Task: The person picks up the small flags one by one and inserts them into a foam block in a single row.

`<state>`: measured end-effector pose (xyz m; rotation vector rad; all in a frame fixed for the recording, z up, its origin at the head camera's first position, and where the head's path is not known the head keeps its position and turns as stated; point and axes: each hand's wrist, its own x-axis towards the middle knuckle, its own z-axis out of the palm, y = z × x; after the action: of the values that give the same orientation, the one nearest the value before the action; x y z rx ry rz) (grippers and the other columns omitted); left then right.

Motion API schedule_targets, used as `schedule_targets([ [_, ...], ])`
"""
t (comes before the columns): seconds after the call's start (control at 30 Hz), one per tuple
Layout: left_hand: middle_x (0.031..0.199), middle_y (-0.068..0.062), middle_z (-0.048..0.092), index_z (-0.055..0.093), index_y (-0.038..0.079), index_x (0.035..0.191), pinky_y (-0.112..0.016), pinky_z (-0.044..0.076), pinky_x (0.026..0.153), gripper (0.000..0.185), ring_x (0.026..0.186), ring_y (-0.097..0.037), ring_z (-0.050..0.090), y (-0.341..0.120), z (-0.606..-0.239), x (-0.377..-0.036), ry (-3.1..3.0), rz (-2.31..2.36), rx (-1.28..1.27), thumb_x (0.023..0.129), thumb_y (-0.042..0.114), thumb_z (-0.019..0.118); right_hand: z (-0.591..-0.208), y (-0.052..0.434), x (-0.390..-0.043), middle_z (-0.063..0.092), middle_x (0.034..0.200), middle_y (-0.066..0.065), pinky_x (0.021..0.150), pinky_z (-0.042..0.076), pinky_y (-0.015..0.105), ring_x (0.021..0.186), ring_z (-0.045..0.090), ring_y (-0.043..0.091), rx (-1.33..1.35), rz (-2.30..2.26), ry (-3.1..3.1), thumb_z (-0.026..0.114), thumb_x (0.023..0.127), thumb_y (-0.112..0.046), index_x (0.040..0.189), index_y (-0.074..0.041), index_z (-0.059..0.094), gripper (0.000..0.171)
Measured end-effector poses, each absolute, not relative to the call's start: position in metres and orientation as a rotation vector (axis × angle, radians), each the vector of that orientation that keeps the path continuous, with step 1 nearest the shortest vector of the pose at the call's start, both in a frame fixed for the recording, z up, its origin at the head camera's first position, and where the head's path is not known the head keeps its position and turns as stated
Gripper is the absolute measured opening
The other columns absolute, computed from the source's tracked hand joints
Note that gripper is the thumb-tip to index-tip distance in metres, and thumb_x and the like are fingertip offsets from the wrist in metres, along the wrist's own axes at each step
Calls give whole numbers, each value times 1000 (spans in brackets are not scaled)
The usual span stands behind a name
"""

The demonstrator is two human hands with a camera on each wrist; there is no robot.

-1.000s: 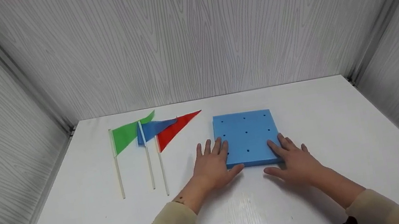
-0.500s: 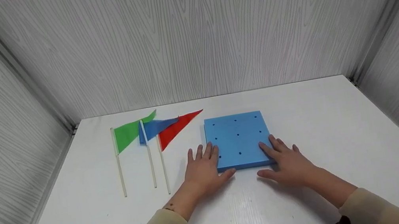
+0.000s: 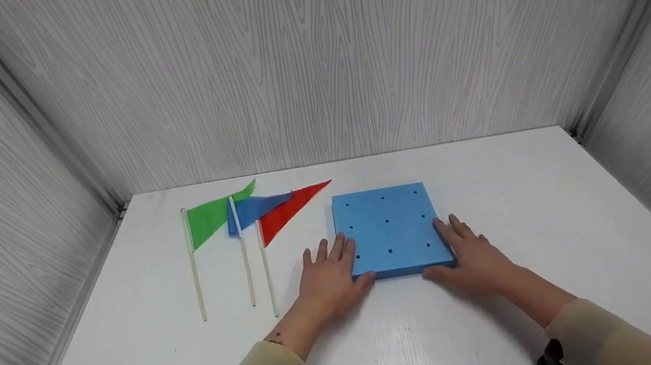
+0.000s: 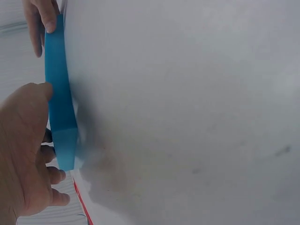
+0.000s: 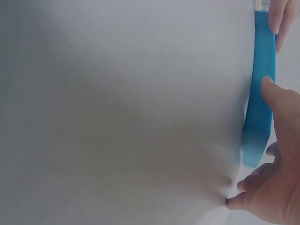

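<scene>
White tabletop (image 3: 403, 340): my left hand (image 3: 329, 281) and right hand (image 3: 475, 261), fingers extended, touch near corners of a blue board (image 3: 388, 234).

The table (image 3: 571, 209) at frame right offers passage; flags (image 3: 208, 222) obstruct centre-left; left hand (image 3: 327, 283) and right hand (image 3: 478, 259) block the board (image 3: 389, 234) at its lower corners.

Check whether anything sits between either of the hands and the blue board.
Nothing visible does. The left hand and the right hand both touch the blue board at its near corners. The red flag, nearest of the three, lies mostly left of the board, not in between.
</scene>
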<state>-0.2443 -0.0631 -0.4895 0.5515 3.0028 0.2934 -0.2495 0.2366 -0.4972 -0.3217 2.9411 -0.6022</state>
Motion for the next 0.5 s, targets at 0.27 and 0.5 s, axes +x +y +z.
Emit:
schedule_targets([
  [0.27,175,-11,23,26,12,169,-64,16,126,81,159,-42,21,-66,-489,-244,3000,272,541,107,59,49,-507,240,-263,14,175,20,122,12,73,160,16,45,-403,-572,2937,68,89,-76,172,-17,16,114],
  [0.5,174,-12,26,29,11,168,-64,16,126,79,159,-42,22,-69,-487,-243,3004,270,577,108,58,49,-508,237,-261,20,175,15,124,10,70,160,17,41,-430,-579,2936,67,90,-75,172,-20,15,111],
])
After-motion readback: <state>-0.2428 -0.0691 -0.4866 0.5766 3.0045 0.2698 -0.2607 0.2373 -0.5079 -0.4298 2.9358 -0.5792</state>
